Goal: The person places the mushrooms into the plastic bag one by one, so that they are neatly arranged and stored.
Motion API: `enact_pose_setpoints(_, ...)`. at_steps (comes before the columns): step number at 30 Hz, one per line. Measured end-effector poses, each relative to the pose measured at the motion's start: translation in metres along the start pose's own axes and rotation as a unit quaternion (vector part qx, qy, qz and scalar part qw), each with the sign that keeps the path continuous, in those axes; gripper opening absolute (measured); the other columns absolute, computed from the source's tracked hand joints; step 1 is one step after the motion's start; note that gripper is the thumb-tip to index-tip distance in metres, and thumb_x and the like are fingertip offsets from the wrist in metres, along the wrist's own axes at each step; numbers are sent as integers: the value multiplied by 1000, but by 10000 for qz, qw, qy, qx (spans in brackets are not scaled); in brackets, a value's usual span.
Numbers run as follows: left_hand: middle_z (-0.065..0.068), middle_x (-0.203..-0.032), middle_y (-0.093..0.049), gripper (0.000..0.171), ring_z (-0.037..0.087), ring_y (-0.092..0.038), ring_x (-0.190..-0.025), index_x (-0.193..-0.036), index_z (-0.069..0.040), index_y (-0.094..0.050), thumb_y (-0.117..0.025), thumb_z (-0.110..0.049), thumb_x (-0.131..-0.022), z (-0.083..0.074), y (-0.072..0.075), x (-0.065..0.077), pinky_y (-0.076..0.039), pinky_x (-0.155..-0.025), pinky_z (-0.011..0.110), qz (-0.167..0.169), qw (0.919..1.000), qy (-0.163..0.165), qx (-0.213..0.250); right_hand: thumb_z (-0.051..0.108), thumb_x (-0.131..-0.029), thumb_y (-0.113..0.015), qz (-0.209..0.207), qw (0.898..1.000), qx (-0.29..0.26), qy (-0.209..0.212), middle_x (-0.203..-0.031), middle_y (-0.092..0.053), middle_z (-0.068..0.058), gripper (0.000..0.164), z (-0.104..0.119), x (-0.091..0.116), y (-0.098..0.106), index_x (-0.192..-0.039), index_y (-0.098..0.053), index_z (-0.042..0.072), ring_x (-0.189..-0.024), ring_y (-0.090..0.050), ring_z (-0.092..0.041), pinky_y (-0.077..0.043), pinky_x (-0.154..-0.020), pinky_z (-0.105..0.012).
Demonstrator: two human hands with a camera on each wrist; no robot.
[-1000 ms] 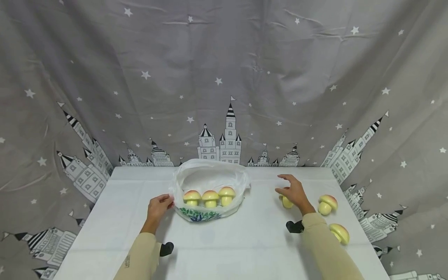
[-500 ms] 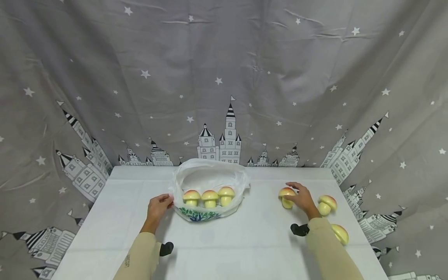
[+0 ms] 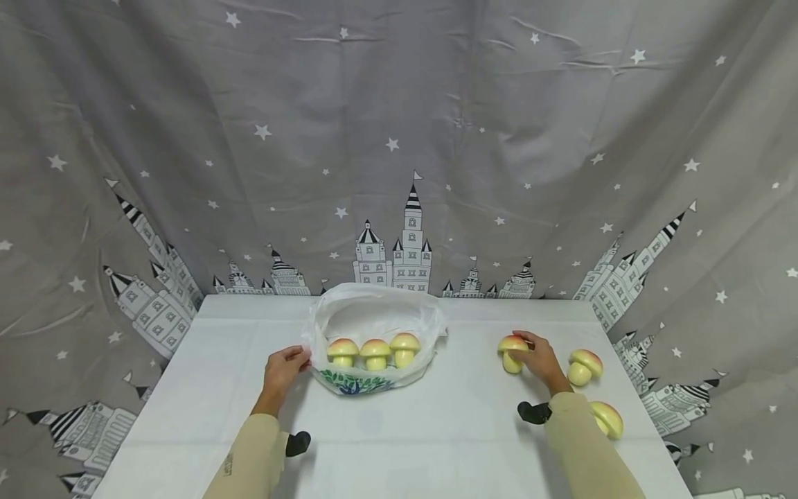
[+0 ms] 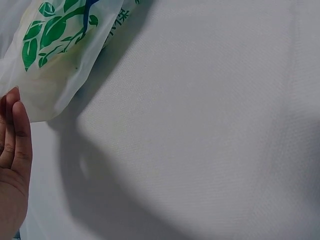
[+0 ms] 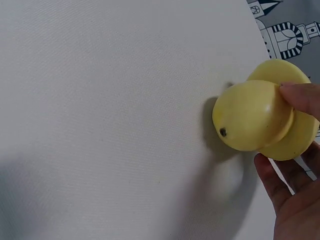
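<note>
A white plastic bag [image 3: 386,384] with a green and blue leaf print lies with its mouth spread wide. Inside it sit three toy mushrooms, yellow with reddish caps, such as the middle mushroom [image 3: 375,353]. At the bag's left edge, my left hand [image 3: 283,374] pinches the plastic; the left wrist view shows the fingers [image 4: 21,132] beside the bag, the thumb hidden. On the right, my right hand [image 3: 541,362] grips another toy mushroom [image 3: 512,353], thumb on the stem side and fingers round the cap. In the right wrist view this mushroom [image 5: 247,117] stays close to the table.
Two more toy mushrooms lie right of my right hand: a farther mushroom [image 3: 584,367] and a nearer mushroom [image 3: 607,419] beside the right sleeve. A white cloth covers the table [image 3: 411,457]. Behind it hangs a grey curtain [image 3: 399,104] printed with castles and stars.
My right hand has come down to the right, from above the mushroom onto it, and its fingers have closed round it. The left hand and the bag have stayed in place.
</note>
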State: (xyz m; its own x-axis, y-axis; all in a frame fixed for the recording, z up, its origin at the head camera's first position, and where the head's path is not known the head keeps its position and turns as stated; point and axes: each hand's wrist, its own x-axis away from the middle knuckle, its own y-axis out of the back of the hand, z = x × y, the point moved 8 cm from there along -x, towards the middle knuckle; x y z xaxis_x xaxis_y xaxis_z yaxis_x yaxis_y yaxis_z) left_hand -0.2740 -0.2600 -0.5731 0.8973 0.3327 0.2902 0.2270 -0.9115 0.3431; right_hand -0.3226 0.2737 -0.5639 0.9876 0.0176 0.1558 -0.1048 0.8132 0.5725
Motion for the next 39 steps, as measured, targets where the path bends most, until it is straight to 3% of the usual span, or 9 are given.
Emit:
enact_pose_setpoints(13, 17, -101, -67, 37, 7, -61, -74, -124, 11, -55, -57, -12, -96, 6, -1, -4, -54, -72, 20, 44, 10000, 49, 11, 12, -89, -68, -87, 9999, -65, 88, -137, -48, -28, 50, -2, 0, -4, -134, -51, -4, -119, -52, -43, -44, -98, -51)
enact_pose_setpoints(21, 18, -100, -66, 37, 6, -60, -72, -124, 13, -55, -59, -12, -96, 4, -2, -3, -55, -74, 25, 34, 10000, 36, 65, 12, -90, -67, -131, 9999, 56, 98, -135, -49, -28, 49, 0, -4, -10, -133, -52, -5, -116, -53, -42, -45, -97, -50)
enact_pose_setpoints(30, 21, -103, -65, 37, 6, -60, -72, -124, 13, -55, -59, -11, -96, 3, 0, -2, -56, -77, 28, 29, 9999, 41, 155, 15, -89, -69, -185, 9998, 7, 97, -135, -50, -27, 50, 13, -6, -16, -132, -53, -4, -118, -52, -42, -44, -99, -50)
enact_pose_setpoints(39, 17, -98, -67, 36, 3, -59, -68, -123, 13, -55, -59, -8, -95, 4, 1, -5, -54, -68, 19, 62, 9996, -29, 272, 15, -88, -70, -184, 9997, -137, 106, -134, -51, -25, 49, 23, -9, -26, -131, -54, -2, -119, -52, -41, -45, -99, -49)
